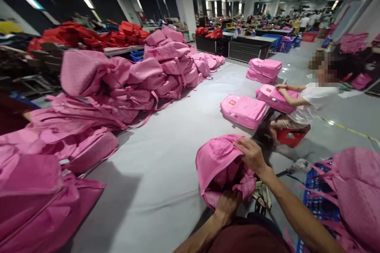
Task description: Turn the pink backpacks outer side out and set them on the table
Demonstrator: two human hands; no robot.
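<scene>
1. Here's the piece in work: a pink backpack (pixel 218 166), collapsed and creased, at the near right edge of the white-covered table (pixel 160 154), just in front of the wearer's body.
2. I'm looking into its mouth now: it gapes toward the wearer, deeply shadowed inside, with loose pink folds bunched at the lower right. The upper panel bulges smooth and rounded.
3. Right hand (pixel 253 156), on top: fingers and thumb are pinching the upper rim of the opening.
4. Left hand (pixel 229 205), down low: it's clenched on the bottom edge, though I can't make out its fingertips in the cloth.
5. Over to the containers: a blue plastic crate (pixel 318 185) stands at the right, lattice-sided, with a pink patterned backpack (pixel 359 182) bulging above it and pink straps (pixel 325 195) trailing over the side. Its depths are hidden from me.
6. Far back I catch a blue basket (pixel 286 46) topped with pink material, too small to identify.
7. Along the table's right side, a plump backpack with a red label (pixel 243 111) lies flat; beside it, a seated co-worker (pixel 314 101) has both hands on a labelled backpack (pixel 274 98).
8. Opposite, a long heap of pink backpacks (pixel 148 75) sprawls over the left side.
</scene>
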